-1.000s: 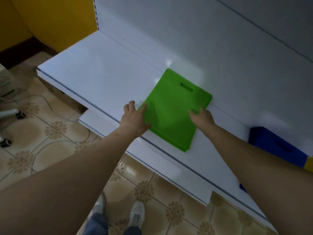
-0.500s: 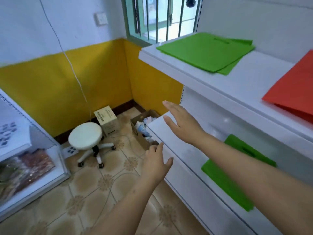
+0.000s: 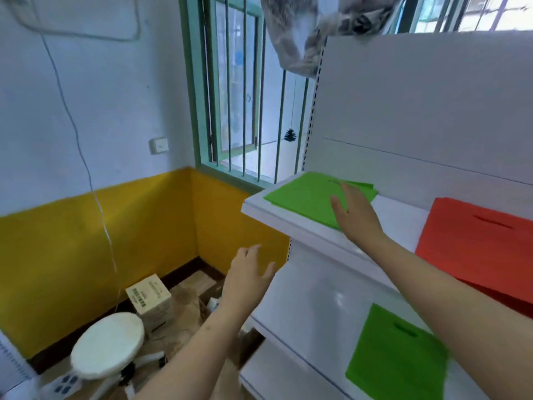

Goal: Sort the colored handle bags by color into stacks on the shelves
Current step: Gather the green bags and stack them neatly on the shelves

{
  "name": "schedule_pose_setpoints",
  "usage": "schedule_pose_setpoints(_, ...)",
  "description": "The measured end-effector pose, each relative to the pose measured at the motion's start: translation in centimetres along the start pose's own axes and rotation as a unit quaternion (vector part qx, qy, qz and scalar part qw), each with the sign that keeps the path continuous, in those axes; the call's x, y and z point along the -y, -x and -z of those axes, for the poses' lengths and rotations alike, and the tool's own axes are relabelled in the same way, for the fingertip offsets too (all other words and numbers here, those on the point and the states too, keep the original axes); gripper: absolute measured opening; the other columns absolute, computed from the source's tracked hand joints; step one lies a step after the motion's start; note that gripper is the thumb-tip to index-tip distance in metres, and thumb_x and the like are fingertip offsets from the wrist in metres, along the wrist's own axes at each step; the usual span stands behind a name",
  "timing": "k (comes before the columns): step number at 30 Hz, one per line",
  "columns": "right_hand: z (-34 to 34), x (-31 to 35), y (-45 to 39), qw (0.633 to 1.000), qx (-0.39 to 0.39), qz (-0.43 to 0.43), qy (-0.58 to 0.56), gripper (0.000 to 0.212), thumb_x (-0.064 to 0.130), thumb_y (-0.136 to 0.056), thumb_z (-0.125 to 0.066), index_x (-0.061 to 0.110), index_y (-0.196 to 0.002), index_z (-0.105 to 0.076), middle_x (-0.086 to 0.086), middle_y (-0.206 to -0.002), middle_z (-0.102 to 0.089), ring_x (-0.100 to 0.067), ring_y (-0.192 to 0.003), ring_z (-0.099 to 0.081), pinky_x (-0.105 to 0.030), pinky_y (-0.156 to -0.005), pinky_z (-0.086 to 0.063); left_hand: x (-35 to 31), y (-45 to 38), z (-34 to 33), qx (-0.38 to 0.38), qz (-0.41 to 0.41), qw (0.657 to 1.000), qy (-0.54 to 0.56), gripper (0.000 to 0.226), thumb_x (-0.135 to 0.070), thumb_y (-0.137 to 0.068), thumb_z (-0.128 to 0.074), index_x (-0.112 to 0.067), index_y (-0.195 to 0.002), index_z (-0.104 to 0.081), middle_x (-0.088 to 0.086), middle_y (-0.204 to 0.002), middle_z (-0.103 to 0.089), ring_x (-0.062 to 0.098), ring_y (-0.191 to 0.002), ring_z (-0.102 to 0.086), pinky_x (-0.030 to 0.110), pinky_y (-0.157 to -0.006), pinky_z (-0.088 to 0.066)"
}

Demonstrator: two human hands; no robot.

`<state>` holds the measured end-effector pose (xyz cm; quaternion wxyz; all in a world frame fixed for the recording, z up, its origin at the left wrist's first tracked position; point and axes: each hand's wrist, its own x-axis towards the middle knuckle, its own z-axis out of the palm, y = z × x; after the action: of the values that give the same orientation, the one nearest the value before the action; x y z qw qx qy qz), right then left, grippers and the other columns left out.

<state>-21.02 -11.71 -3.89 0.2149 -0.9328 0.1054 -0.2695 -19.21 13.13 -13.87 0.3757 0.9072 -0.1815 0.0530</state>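
Observation:
Two or more green handle bags (image 3: 302, 196) lie stacked at the left end of the upper white shelf (image 3: 291, 223). My right hand (image 3: 356, 212) rests flat on their right part, fingers spread, gripping nothing. A red-orange handle bag stack (image 3: 476, 241) lies further right on the same shelf. One smaller green bag (image 3: 395, 356) lies flat on the lower shelf (image 3: 288, 359). My left hand (image 3: 248, 280) hovers open in the air left of the shelf unit, below the upper shelf's edge, holding nothing.
A white round stool (image 3: 108, 345) stands on the floor at lower left, with a cardboard box (image 3: 148, 298) and paper clutter behind it. A barred window (image 3: 245, 111) and yellow-and-white wall lie to the left. Cloth hangs over the shelf unit's top (image 3: 317, 33).
Both hands left the green bag on the lower shelf. My view rose; my right hand moved up onto the green stack on the upper shelf, and my left hand lifted beside the shelf.

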Motion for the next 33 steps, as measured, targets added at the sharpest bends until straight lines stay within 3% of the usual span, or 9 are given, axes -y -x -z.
schedule_pose_setpoints(4, 1.2, -3.1, -3.4, 0.995, -0.006, -0.088, 0.046, 0.059, 0.033, -0.099, -0.048, 0.002, -0.146, -0.031, -0.019, -0.149, -0.037, -0.032, -0.136, -0.036, -0.041, -0.109, -0.032, -2.2, -4.6, 0.2, -0.038, -0.031, 0.999, -0.011, 0.052, -0.044, -0.095, -0.053, -0.018, -0.140, -0.046, 0.004, -0.130, -0.048, 0.022, -0.121, -0.044, 0.039, -0.097, -0.045)
schedule_pose_setpoints(10, -0.6, -8.3, -10.4, 0.973, 0.069, -0.205, 0.077, 0.077, 0.047, -0.087, -0.060, 0.005, -0.145, -0.031, -0.017, -0.147, -0.036, -0.035, -0.132, -0.040, -0.044, -0.104, -0.040, -4.5, -13.1, -0.6, -0.101, -0.049, 0.992, -0.052, 0.051, -0.046, -0.093, -0.055, -0.016, -0.134, -0.054, 0.007, -0.130, -0.050, 0.026, -0.123, -0.043, 0.041, -0.097, -0.043)
schedule_pose_setpoints(15, -3.3, -12.9, -15.0, 0.952, 0.140, -0.246, 0.115, 0.109, 0.076, -0.064, -0.063, 0.014, -0.147, -0.028, -0.012, -0.152, -0.033, -0.034, -0.134, -0.039, -0.047, -0.107, -0.038, -5.2, -20.1, -2.5, -0.040, -0.057, 0.993, -0.100, 0.073, -0.059, -0.092, -0.050, -0.014, -0.148, -0.037, 0.009, -0.152, -0.036, 0.026, -0.140, -0.032, 0.041, -0.111, -0.035)
schedule_pose_setpoints(17, -3.6, -14.1, -15.4, 0.940, 0.168, -0.262, 0.142, 0.106, 0.077, -0.072, -0.059, 0.013, -0.149, -0.025, -0.010, -0.154, -0.030, -0.034, -0.138, -0.034, -0.046, -0.110, -0.033, -5.0, -21.8, -3.6, -0.005, -0.057, 0.987, -0.151, 0.077, -0.066, -0.090, -0.044, -0.017, -0.149, -0.035, 0.009, -0.157, -0.031, 0.026, -0.145, -0.026, 0.042, -0.116, -0.028)
schedule_pose_setpoints(19, -3.4, -14.6, -15.4, 0.925, 0.196, -0.276, 0.170, 0.103, 0.083, -0.070, -0.053, 0.015, -0.145, -0.033, -0.009, -0.150, -0.037, -0.034, -0.136, -0.034, -0.048, -0.108, -0.030, -4.6, -22.4, -4.7, 0.024, -0.064, 0.973, -0.219, 0.077, -0.072, -0.090, -0.035, -0.022, -0.149, -0.036, 0.007, -0.159, -0.026, 0.025, -0.148, -0.020, 0.044, -0.119, -0.019)
schedule_pose_setpoints(24, -3.5, -14.7, -16.1, 0.924, 0.186, -0.268, 0.202, 0.098, 0.089, -0.063, -0.053, 0.020, -0.132, -0.052, -0.006, -0.137, -0.051, -0.031, -0.127, -0.045, -0.046, -0.104, -0.036, -4.1, -22.4, -5.4, 0.017, -0.060, 0.975, -0.215, 0.070, -0.072, -0.090, -0.034, -0.033, -0.148, -0.039, 0.002, -0.161, -0.022, 0.021, -0.150, -0.014, 0.043, -0.121, -0.011)
schedule_pose_setpoints(27, -3.8, -14.0, -15.9, 0.933, 0.153, -0.238, 0.221, 0.083, 0.081, -0.071, -0.056, 0.022, -0.130, -0.055, -0.004, -0.134, -0.054, -0.027, -0.127, -0.047, -0.041, -0.105, -0.036, -4.2, -22.3, -5.2, 0.012, -0.063, 0.978, -0.200, 0.060, -0.069, -0.091, -0.036, -0.039, -0.142, -0.046, 0.001, -0.161, -0.023, 0.022, -0.150, -0.011, 0.045, -0.121, -0.011)
schedule_pose_setpoints(30, -4.2, -12.5, -15.2, 0.935, 0.121, -0.199, 0.266, 0.062, 0.069, -0.083, -0.055, 0.023, -0.124, -0.061, -0.004, -0.128, -0.059, -0.026, -0.125, -0.048, -0.039, -0.109, -0.029, -4.5, -22.0, -5.0, 0.012, -0.070, 0.980, -0.186, 0.047, -0.062, -0.095, -0.038, -0.041, -0.134, -0.055, -0.002, -0.160, -0.027, 0.021, -0.151, -0.006, 0.050, -0.120, -0.001)
schedule_pose_setpoints(33, -4.7, -10.8, -14.6, 0.941, 0.080, -0.152, 0.293, 0.038, 0.052, -0.093, -0.053, 0.020, -0.109, -0.067, -0.006, -0.115, -0.066, -0.027, -0.112, -0.057, -0.034, -0.097, -0.038, -5.0, -21.6, -4.7, 0.001, -0.116, 0.972, -0.205, 0.037, -0.048, -0.100, -0.040, -0.040, -0.130, -0.059, -0.003, -0.155, -0.036, 0.019, -0.151, -0.010, 0.053, -0.119, 0.008)
